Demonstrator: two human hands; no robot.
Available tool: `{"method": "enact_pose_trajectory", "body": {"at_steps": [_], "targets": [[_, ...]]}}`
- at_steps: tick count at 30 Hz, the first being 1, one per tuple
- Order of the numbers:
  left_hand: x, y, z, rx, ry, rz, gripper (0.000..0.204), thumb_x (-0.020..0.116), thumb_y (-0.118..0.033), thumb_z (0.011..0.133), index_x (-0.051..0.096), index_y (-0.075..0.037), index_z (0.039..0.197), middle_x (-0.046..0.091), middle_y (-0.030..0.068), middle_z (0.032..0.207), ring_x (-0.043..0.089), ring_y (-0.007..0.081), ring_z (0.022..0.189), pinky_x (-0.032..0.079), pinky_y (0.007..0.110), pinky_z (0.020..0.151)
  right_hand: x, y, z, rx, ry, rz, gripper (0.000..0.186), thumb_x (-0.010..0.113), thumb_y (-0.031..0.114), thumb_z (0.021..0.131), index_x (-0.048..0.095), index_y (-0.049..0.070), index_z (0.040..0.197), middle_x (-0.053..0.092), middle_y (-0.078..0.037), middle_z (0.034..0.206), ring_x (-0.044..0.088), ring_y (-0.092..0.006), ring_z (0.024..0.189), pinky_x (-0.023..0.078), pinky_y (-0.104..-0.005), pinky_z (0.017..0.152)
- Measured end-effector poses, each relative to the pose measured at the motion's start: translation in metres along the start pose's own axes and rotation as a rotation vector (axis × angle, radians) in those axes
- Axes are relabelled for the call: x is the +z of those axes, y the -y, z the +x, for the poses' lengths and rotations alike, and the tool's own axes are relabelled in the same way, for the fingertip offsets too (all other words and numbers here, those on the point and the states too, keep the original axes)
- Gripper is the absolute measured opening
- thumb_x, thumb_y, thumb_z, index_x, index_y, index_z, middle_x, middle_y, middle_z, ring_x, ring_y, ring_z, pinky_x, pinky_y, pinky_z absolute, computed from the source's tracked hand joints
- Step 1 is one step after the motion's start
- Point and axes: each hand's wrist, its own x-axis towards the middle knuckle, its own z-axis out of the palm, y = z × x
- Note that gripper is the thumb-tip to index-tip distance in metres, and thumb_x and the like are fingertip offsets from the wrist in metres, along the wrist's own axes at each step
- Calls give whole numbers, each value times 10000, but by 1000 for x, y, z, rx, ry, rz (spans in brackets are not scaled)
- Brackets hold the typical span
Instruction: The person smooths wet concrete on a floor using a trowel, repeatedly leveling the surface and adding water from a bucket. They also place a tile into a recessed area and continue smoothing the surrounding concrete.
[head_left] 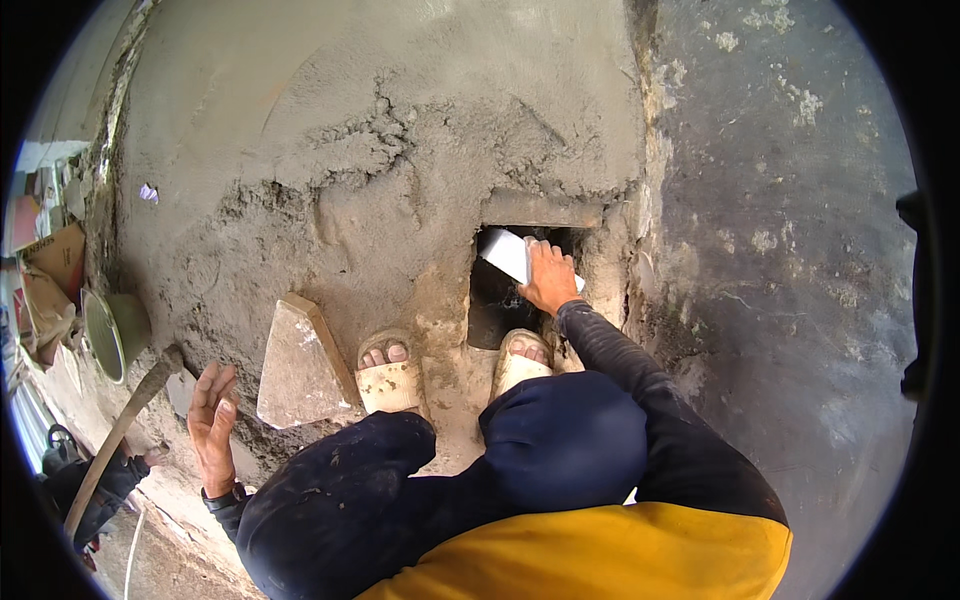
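My right hand [550,277] is closed around a flat, shiny trowel [505,254] and reaches into a dark rectangular opening [492,307] in the floor. The trowel's blade sticks out to the left of my fingers, and a small bright end shows on their right. My fingers hide its handle. At my left, my left hand [212,415] is raised beside my knee with its fingers apart, holding nothing. Close to it lie a broken, wedge-shaped slab [303,368] and a long-handled tool with a curved wooden handle [122,428].
Grey mortar [480,90] covers the floor ahead, rough near the opening. A dark, stained surface [780,250] runs along the right. On the left stand a green bucket [118,330] and cardboard [58,260]. Another person's dark sleeve [105,483] shows at the lower left. My sandals flank the opening's near-left edge.
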Motion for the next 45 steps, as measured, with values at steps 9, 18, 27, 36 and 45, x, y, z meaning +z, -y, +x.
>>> {"method": "enact_pose_trajectory", "body": {"at_steps": [9,18,27,36,45], "targets": [[4,27,3,-126,3,111,888,770,-457,931,415,71,1550,575,262,1453,537,317,1378,382,419,1176,29,-27,-40,166,-223,140,1039,891,389,754,353,71,1585,478,-156,1524,449,-360,1391,370,-546,1125],[16,73,23,-69,-45,398,741,754,-381,943,512,39,1503,517,258,1536,464,377,1457,362,455,1208,20,-39,-50,163,-46,111,1248,904,473,717,183,110,1669,333,-207,1647,321,-441,1504,314,-598,1180],[-11,124,10,-192,-105,340,814,747,-458,927,501,60,1505,502,256,1552,457,365,1463,368,453,1200,20,-51,-54,147,43,231,978,821,328,773,357,15,1576,493,-265,1468,432,-498,1376,339,-530,1185],[-7,123,6,-163,-118,369,773,760,-434,938,500,12,1514,529,219,1517,470,327,1440,441,481,1133,-34,-47,-21,-183,53,96,815,764,102,747,441,-3,1488,512,-229,1437,432,-440,1383,400,-499,1177],[-3,143,-7,-201,-161,485,750,766,-426,931,517,-21,1511,512,216,1535,506,349,1391,417,471,1136,-11,-45,-19,-221,34,-261,855,608,-20,826,433,319,1590,264,-156,1708,300,-425,1530,295,-533,1231]]}}
